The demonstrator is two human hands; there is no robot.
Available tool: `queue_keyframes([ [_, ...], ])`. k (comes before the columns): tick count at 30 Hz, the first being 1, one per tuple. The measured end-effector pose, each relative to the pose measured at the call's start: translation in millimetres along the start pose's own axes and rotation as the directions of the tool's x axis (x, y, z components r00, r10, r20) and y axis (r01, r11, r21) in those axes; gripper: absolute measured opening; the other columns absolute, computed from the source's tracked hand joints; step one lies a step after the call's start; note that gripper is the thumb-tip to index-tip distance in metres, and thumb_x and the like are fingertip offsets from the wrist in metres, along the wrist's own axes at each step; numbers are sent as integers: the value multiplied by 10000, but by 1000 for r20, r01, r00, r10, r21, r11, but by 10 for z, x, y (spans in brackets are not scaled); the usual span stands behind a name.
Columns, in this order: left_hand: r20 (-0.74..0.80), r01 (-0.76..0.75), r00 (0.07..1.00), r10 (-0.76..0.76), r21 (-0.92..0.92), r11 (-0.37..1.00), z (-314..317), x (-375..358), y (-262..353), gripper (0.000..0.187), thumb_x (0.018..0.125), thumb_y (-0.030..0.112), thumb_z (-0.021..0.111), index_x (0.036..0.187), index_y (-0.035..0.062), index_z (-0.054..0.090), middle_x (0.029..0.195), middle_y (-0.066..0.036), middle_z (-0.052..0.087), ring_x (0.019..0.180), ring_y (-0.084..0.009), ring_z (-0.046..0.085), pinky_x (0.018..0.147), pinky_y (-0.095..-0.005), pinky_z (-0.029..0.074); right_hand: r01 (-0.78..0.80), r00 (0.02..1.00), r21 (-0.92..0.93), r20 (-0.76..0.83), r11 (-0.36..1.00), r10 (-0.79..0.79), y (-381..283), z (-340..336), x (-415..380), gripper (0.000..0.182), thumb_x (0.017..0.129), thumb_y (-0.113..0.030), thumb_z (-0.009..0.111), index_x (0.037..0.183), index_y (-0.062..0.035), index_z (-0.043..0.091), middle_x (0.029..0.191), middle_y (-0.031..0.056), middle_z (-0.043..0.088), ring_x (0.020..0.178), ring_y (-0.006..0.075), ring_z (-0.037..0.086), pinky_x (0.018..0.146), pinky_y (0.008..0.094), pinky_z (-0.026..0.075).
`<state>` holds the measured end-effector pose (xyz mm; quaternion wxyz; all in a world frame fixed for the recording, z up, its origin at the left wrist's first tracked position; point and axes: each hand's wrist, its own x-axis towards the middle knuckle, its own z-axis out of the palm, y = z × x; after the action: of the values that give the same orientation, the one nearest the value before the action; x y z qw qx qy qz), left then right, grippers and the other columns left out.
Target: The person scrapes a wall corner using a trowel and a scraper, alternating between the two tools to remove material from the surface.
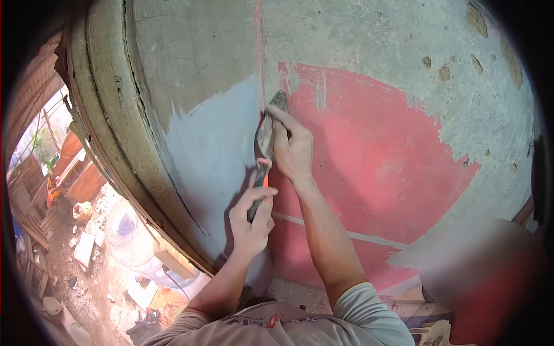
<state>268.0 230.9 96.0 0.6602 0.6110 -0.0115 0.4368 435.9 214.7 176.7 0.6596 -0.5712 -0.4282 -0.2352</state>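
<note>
My left hand [252, 222] is closed around the black and orange handle of a small pointed trowel [265, 138]. Its grey-smeared blade points up, close to the inside corner of the wall. My right hand [294, 147] is beside the blade, fingers bent and closed on a small dark grey flat piece [280, 100] that sticks up past the fingertips. What kind of piece it is, I cannot make out. Behind the hands, the wall has a pink painted area [369, 155] on the right and a pale blue one [210, 150] on the left, under bare grey plaster [358, 34].
A weathered frame [109, 109] borders the wall at left. Beyond it, a large clear plastic container [130, 236] stands among planks and debris on the ground. A blurred grey and red shape [485, 277] is close by at lower right. Pits mark the upper right plaster.
</note>
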Motion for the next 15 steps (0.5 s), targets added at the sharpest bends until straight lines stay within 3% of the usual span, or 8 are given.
queue_keyframes([
  [3,-36,39,999,-41,-39,998,46,161,136,183,1029,8,549,1179,-27,647,862,-2,586,509,-26,461,438,-225,356,12,1000,-22,-5,1000,-12,-150,14,215,333,991,-121,537,1252,-69,738,1111,216,748,1032,391,736,866,420,572],
  [8,13,58,998,-58,-35,998,-59,-58,-175,178,1037,21,542,1172,-32,643,845,-8,578,481,-25,441,433,-229,347,-69,997,-88,15,994,71,18,-35,-87,336,993,-120,543,1266,-84,737,1124,202,753,1060,374,737,888,411,571],
  [11,20,14,1000,-14,-8,1000,-12,13,-90,173,1036,22,542,1161,-34,648,844,-8,580,481,-20,440,425,-232,341,28,999,-42,-27,999,-30,33,-4,24,327,982,-114,547,1231,-97,759,1146,196,755,1098,363,732,926,404,568],
  [15,-44,10,999,-12,-30,1000,173,325,307,198,1028,8,523,1177,-34,645,848,-6,584,500,-15,442,429,-228,347,48,998,-41,-27,998,-49,-256,22,454,332,979,-131,545,1232,-94,758,1141,194,752,1080,375,729,916,415,570],
])
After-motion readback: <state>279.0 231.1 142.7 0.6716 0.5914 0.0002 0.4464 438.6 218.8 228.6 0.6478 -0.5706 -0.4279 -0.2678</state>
